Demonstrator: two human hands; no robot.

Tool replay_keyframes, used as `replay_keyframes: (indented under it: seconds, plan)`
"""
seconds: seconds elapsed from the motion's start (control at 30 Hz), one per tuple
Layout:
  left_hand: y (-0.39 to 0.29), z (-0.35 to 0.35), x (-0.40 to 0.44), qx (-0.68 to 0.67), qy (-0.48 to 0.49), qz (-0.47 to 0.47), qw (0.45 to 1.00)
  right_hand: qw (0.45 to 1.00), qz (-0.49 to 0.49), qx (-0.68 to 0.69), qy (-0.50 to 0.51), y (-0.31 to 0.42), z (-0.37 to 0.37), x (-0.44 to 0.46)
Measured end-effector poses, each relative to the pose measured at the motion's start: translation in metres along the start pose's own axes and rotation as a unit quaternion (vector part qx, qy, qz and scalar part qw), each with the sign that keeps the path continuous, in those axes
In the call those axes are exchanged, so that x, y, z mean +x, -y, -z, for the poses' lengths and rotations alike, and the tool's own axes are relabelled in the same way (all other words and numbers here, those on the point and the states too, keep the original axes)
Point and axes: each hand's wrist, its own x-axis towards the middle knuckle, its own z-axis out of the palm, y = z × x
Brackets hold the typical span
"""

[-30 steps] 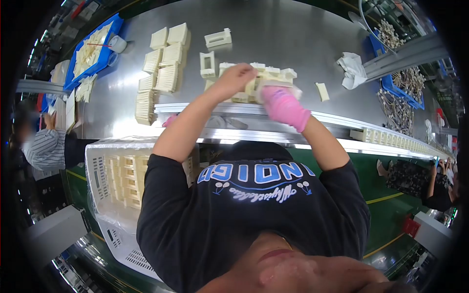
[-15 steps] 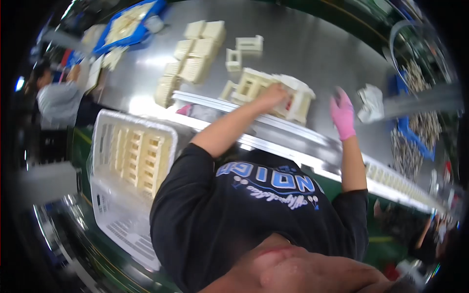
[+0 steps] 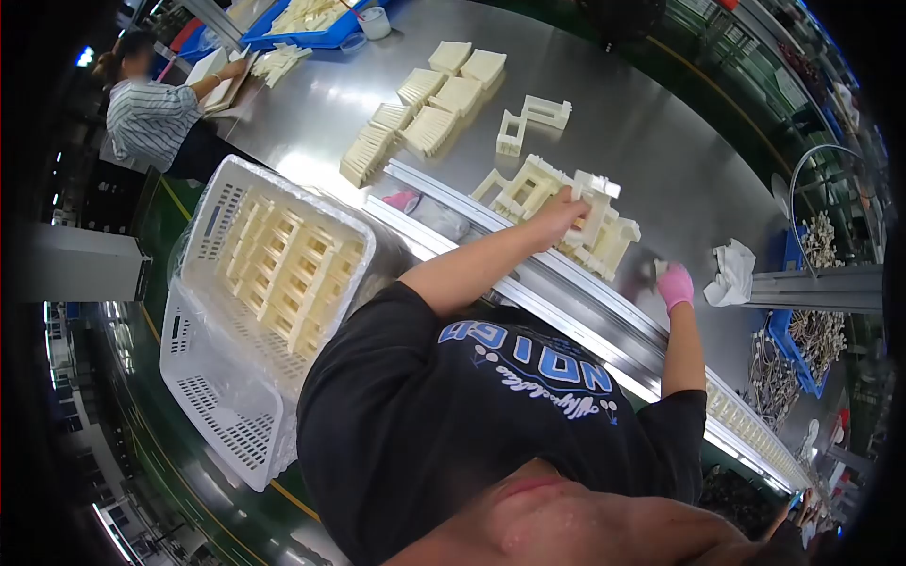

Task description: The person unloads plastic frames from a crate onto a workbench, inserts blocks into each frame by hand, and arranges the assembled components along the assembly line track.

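My bare left hand (image 3: 559,219) is closed round an upright cream plastic frame (image 3: 595,209). That frame stands at a row of similar cream frames (image 3: 531,187) by the metal rail (image 3: 528,238). My right hand (image 3: 674,285), in a pink glove, is closed over the tabletop to the right of the row. A small pale piece (image 3: 660,268) shows at its fingertips, too small to name. Two more cream frames (image 3: 545,111) lie just beyond the row. Stacks of ribbed cream parts (image 3: 429,130) sit farther left.
At left stands a white plastic crate (image 3: 225,184) lined with clear film and holding cream frames. A crumpled white cloth (image 3: 731,274) and a blue tray of small parts (image 3: 793,349) lie right. A co-worker (image 3: 151,113) works at the far left, near a blue tray (image 3: 326,36).
My left hand has raised a frame upright at the row. My right hand has gone from spread fingers to closed, lower down. The whole view has shifted and sharpened.
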Motion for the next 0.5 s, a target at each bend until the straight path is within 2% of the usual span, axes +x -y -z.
replay_keyframes:
  seconds: [0.07,0.13,0.17,0.2,0.27,0.33,0.37,0.4,0.5]
  plan:
    - [0.005,0.004,0.004,0.036,-0.011,-0.016,0.999,0.985,0.073,0.103,-0.116,0.015,0.014,-0.005]
    - [0.006,0.006,0.004,0.140,-0.028,-0.061,0.988,0.931,0.066,0.358,-0.017,0.055,0.056,-0.019]
    - [0.008,0.003,0.000,0.192,-0.029,-0.082,0.978,0.888,0.073,0.452,0.038,0.084,0.092,-0.044]
    - [0.002,-0.004,-0.008,0.174,-0.022,-0.064,0.982,0.832,0.078,0.543,0.085,0.112,0.118,-0.066]
    - [-0.015,-0.017,-0.026,0.142,-0.013,-0.028,0.989,0.794,0.136,0.587,0.078,0.139,0.119,-0.078]
    - [-0.011,-0.021,-0.032,0.133,-0.016,-0.060,0.989,0.825,0.108,0.555,0.020,0.161,0.112,-0.081]
    - [-0.010,-0.020,-0.034,0.128,-0.021,-0.080,0.988,0.827,0.124,0.549,-0.027,0.165,0.101,-0.077]
    - [-0.001,-0.010,-0.025,0.202,-0.018,-0.124,0.971,0.827,0.142,0.539,-0.071,0.170,0.087,-0.073]
    - [0.007,-0.003,-0.018,0.054,0.016,-0.062,0.996,0.814,0.156,0.537,-0.158,0.182,0.085,-0.080]
